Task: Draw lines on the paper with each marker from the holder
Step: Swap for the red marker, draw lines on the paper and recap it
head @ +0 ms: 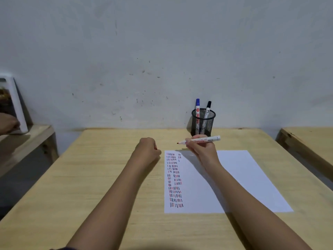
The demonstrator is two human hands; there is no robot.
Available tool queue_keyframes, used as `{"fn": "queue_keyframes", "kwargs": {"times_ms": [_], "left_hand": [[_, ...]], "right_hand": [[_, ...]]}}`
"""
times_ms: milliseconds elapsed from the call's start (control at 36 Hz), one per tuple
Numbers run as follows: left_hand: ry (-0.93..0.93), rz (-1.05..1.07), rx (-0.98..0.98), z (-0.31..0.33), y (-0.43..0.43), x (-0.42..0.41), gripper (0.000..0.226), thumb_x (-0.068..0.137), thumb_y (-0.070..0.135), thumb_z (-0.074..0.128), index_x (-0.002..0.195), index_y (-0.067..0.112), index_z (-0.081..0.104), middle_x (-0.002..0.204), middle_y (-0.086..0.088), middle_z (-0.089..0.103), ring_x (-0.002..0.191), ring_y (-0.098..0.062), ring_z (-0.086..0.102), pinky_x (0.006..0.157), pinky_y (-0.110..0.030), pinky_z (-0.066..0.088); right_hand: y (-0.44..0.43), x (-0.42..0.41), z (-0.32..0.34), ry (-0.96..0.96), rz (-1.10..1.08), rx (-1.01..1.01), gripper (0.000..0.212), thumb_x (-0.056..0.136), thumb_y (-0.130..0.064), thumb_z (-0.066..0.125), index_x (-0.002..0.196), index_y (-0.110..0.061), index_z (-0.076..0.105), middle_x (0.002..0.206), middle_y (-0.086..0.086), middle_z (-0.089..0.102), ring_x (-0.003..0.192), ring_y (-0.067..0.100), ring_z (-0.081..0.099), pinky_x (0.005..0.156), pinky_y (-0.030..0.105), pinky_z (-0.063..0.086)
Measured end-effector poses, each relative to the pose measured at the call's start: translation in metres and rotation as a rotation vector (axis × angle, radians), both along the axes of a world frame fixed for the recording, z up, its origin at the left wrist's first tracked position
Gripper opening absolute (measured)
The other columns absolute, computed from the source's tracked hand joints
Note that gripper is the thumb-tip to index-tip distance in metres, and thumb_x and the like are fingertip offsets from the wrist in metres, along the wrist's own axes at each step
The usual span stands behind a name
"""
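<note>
The right hand (pixel 202 147) pinches an uncapped red marker (pixel 199 140) above the paper (pixel 234 177) (tip lifted); the left hand (pixel 147 148) rests fisted alongside.

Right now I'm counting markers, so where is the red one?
In the head view, the red marker is in the right hand, uncapped, above the paper's far edge, just before the mesh holder.

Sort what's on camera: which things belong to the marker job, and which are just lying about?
Job:
red marker in right hand
paper
mesh holder
blue-capped marker
black-capped marker
left hand, closed

Lying about:
white-framed object on side bench
</note>
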State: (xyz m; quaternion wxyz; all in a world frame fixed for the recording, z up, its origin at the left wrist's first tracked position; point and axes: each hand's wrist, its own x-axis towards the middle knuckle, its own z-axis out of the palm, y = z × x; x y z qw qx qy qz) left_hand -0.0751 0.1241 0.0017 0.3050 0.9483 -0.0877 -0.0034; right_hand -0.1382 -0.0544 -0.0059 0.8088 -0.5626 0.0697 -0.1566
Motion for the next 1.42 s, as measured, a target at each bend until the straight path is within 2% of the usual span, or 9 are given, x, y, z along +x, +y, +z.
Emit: {"fn": "queue_keyframes", "kwargs": {"times_ms": [167,361,500,611,722,889,1056,1222,1417], "left_hand": [[0.007,-0.081,0.075,-0.011,-0.004,0.001,0.016,0.083,0.016,0.056,0.091,0.004,0.062,0.107,-0.014,0.061,0.091,-0.030,0.061,0.073,-0.032,0.046],[-0.215,-0.080,-0.011,-0.012,-0.001,-0.012,0.043,0.088,0.026,0.058,0.123,0.003,0.053,0.119,-0.012,0.052,0.116,-0.027,0.046,0.092,-0.034,0.042],[-0.249,-0.254,-0.094,-0.020,-0.001,-0.046,0.037,0.091,0.033,0.052,0.117,0.008,0.058,0.111,-0.003,0.060,0.107,-0.018,0.052,0.085,-0.027,0.039],[-0.169,-0.420,-0.036,-0.036,0.000,-0.056,0.030,0.089,0.044,0.051,0.087,0.014,0.051,0.081,0.007,0.051,0.076,-0.006,0.046,0.069,-0.032,0.039],[-0.129,-0.454,0.042,-0.046,0.002,-0.056,0.043,0.088,0.056,0.043,0.107,0.019,0.053,0.118,0.000,0.054,0.115,-0.016,0.048,0.097,-0.037,0.043],[-0.159,-0.440,0.047,-0.044,0.000,-0.059,0.046,0.092,0.046,0.047,0.123,0.013,0.051,0.138,0.000,0.046,0.134,-0.016,0.035,0.099,-0.025,0.031],[-0.164,-0.429,0.054,-0.045,-0.001,-0.058,0.052,0.092,0.044,0.048,0.131,0.011,0.047,0.147,-0.001,0.039,0.137,-0.014,0.031,0.101,-0.021,0.025],[-0.144,-0.420,0.036,-0.044,0.000,-0.059,0.053,0.091,0.045,0.049,0.132,0.011,0.047,0.147,0.000,0.040,0.137,-0.015,0.032,0.103,-0.024,0.027],[-0.157,-0.426,0.039,-0.041,-0.001,-0.062,0.054,0.092,0.044,0.047,0.135,0.011,0.044,0.149,-0.002,0.036,0.137,-0.014,0.029,0.099,-0.022,0.026]], "right_hand": [[0.011,-0.003,-0.002,0.062,-0.065,-0.099,0.013,0.081,0.007,0.059,0.086,-0.004,0.054,0.064,0.006,0.051,0.045,0.004,0.048,0.045,0.011,0.043],[0.014,-0.005,0.002,0.084,-0.057,-0.080,0.008,0.083,0.004,0.059,0.083,-0.003,0.055,0.066,0.009,0.056,0.048,0.009,0.056,0.045,0.014,0.049],[0.020,-0.006,-0.005,0.160,-0.152,-0.170,0.018,0.078,-0.005,0.066,0.088,-0.006,0.051,0.063,0.006,0.051,0.044,0.007,0.050,0.044,0.017,0.044],[0.024,-0.009,-0.006,0.155,-0.180,-0.255,0.014,0.081,-0.001,0.058,0.084,-0.006,0.045,0.062,0.005,0.048,0.048,0.008,0.048,0.038,0.009,0.038],[0.026,-0.009,-0.006,0.125,-0.146,-0.379,0.016,0.082,0.004,0.055,0.082,-0.006,0.043,0.062,0.007,0.043,0.044,0.001,0.046,0.038,0.005,0.035],[0.025,-0.006,-0.010,0.122,-0.117,-0.466,0.015,0.082,0.003,0.056,0.085,-0.006,0.044,0.069,0.010,0.046,0.055,0.013,0.045,0.040,0.004,0.036],[0.023,-0.002,-0.014,0.120,-0.103,-0.505,0.015,0.082,0.002,0.057,0.083,-0.006,0.045,0.066,0.009,0.046,0.043,-0.001,0.049,0.040,0.005,0.036],[0.022,0.002,-0.018,0.134,-0.113,-0.549,0.014,0.083,-0.002,0.059,0.084,-0.006,0.045,0.075,0.015,0.053,0.055,0.012,0.051,0.042,0.006,0.038],[0.022,0.003,-0.018,0.141,-0.114,-0.579,0.013,0.082,-0.002,0.058,0.082,-0.006,0.046,0.067,0.009,0.053,0.051,0.004,0.053,0.042,0.006,0.037]]}}
